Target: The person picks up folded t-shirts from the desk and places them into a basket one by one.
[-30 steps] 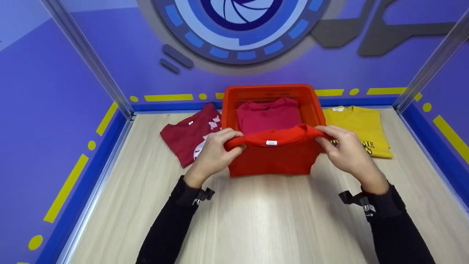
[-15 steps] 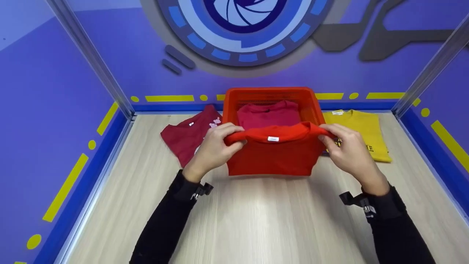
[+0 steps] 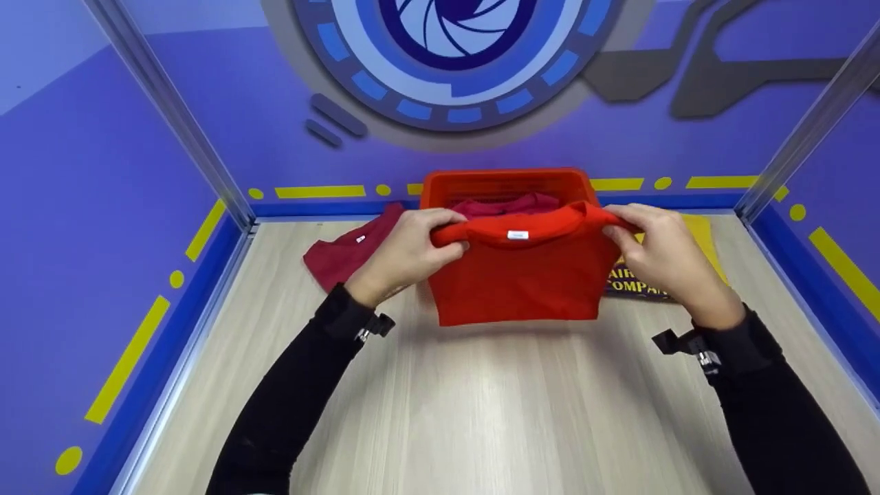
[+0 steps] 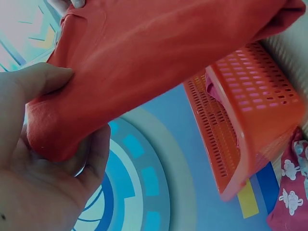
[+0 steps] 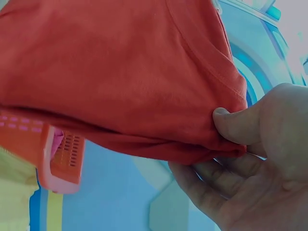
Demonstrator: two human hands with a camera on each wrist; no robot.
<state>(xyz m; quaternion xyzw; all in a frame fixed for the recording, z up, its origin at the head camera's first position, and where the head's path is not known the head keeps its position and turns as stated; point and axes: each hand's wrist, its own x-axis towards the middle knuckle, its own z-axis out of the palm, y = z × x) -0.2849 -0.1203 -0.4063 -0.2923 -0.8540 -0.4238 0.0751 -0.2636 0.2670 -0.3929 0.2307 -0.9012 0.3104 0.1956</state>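
A folded red T-shirt [image 3: 519, 289] hangs upright, its collar and white label uppermost. My left hand [image 3: 416, 251] pinches one shoulder between thumb and fingers; my right hand [image 3: 663, 254] grips the other shoulder the same way. Behind the shirt stands an orange-red plastic basket [image 3: 509, 176], mostly covered by it in the head view. Inside the basket a crimson shirt [image 3: 512, 205] shows only its collar end. The left wrist view has the red cloth stretching away from my thumb, with the basket's perforated wall [image 4: 255, 82] beyond its lower edge.
A maroon shirt [image 3: 344, 253] with pale prints lies left of the basket, partly behind my left hand. On the right lies a folded yellow shirt [image 3: 702, 237] with dark lettering. Blue panels [image 3: 206, 82] wall in the wooden table [image 3: 509, 412] at the back and sides.
Both hands have raised the red T-shirt and shifted it slightly right. It now hides more of the basket and the crimson shirt; the head view has tilted up slightly.
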